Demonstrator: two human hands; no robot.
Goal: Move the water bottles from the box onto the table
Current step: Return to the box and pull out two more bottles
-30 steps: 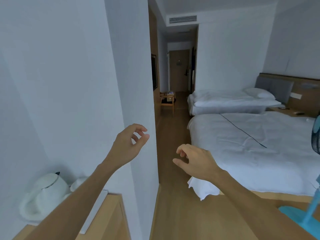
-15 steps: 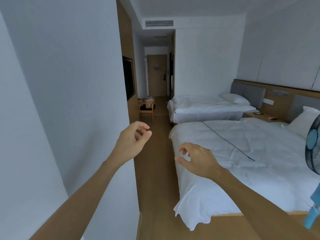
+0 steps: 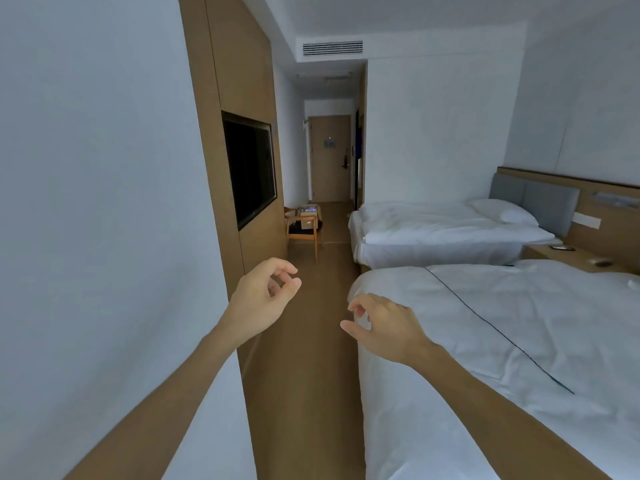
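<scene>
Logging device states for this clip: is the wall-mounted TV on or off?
Off, it seems: the TV screen in the wooden wall panel is uniformly black, with no picture or glow.

floor [image 3: 311, 375]: matt wood | bedsheet [image 3: 485, 341]: creased white cloth | TV [image 3: 249, 171]: glossy

A wooden floor [image 3: 311, 375] runs down the room to a door at the far end. On it, by the left wall, stands a wooden chair [image 3: 302, 233] with a cardboard box [image 3: 309, 216] on its seat. Two beds stand on the floor to the right: the near bed [image 3: 502, 341] with a white cover and a dark cable [image 3: 498, 332] lying across it, the far bed [image 3: 440, 230] with a white pillow [image 3: 502, 210].
</scene>
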